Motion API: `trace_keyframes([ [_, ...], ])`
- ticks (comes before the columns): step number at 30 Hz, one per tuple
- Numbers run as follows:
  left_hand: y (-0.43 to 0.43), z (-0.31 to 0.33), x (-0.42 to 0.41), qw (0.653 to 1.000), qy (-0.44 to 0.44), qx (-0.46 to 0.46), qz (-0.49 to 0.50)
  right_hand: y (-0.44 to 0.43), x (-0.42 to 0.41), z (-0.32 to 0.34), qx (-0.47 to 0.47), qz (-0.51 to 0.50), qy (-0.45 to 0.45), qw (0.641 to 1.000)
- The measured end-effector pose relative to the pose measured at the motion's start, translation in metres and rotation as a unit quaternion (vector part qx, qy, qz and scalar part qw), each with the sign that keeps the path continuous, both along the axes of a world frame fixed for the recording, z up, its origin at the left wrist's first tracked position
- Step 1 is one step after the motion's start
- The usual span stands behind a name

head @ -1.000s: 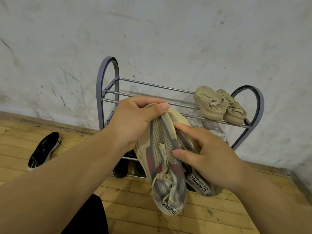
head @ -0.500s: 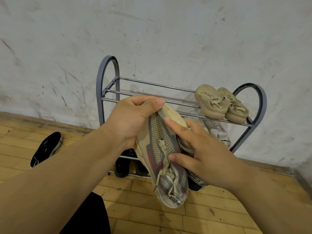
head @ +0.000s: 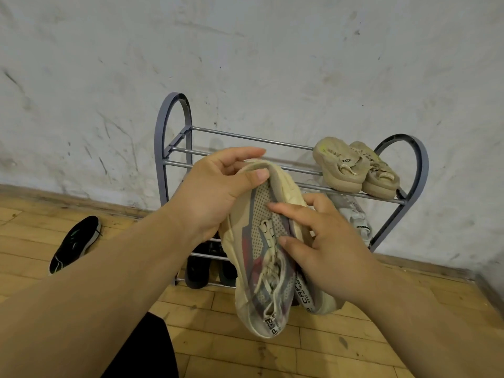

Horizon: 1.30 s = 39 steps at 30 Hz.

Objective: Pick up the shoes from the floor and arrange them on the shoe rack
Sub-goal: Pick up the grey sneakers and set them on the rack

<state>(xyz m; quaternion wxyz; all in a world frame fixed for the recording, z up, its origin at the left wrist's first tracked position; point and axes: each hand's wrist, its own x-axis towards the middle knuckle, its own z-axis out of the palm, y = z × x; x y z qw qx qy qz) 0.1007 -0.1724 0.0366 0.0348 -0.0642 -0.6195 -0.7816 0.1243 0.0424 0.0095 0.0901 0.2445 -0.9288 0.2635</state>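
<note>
I hold a pair of beige sneakers with grey and red panels in front of the grey metal shoe rack [head: 172, 137]. My left hand [head: 218, 192] grips the near sneaker [head: 261, 271] at one end, thumb on top. My right hand [head: 321, 246] holds the second sneaker [head: 317, 304], which lies pressed against the first; my fingers curl over both. Both shoes hang with their other end down, above the floor. A pair of tan foam clogs [head: 354, 167] sits on the rack's top tier at the right.
A black shoe [head: 75, 244] lies on the wooden floor at the left. Dark shoes [head: 201, 271] sit on the rack's bottom tier, and a pale shoe [head: 354, 216] lies under the clogs. The rack stands against a scuffed white wall.
Both hands have shifted slightly up and right with the sneakers. My right hand has slid further over the second sneaker, hiding more of it.
</note>
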Motion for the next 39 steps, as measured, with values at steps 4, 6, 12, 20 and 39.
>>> trace_keyframes([
  [4, -0.001, 0.000, 0.000, 0.999, 0.038, -0.018, -0.024, -0.001, -0.001, 0.000, -0.056, -0.035, -0.026, 0.998],
  [6, -0.001, 0.000, 0.001, 0.997, 0.054, -0.056, -0.021, -0.001, 0.000, -0.001, -0.064, -0.045, -0.032, 0.996],
  [12, 0.001, 0.004, 0.009, 0.982, 0.101, -0.154, -0.047, -0.003, -0.006, 0.001, -0.132, -0.082, -0.042, 0.987],
  [20, 0.006, -0.007, 0.014, 0.947, 0.094, -0.252, -0.175, 0.025, -0.019, 0.013, -0.256, -0.182, -0.039, 0.949],
  [39, -0.113, -0.045, -0.017, 0.903, -0.177, -0.296, -0.256, 0.042, -0.010, -0.034, -0.032, -0.058, -0.361, 0.930],
])
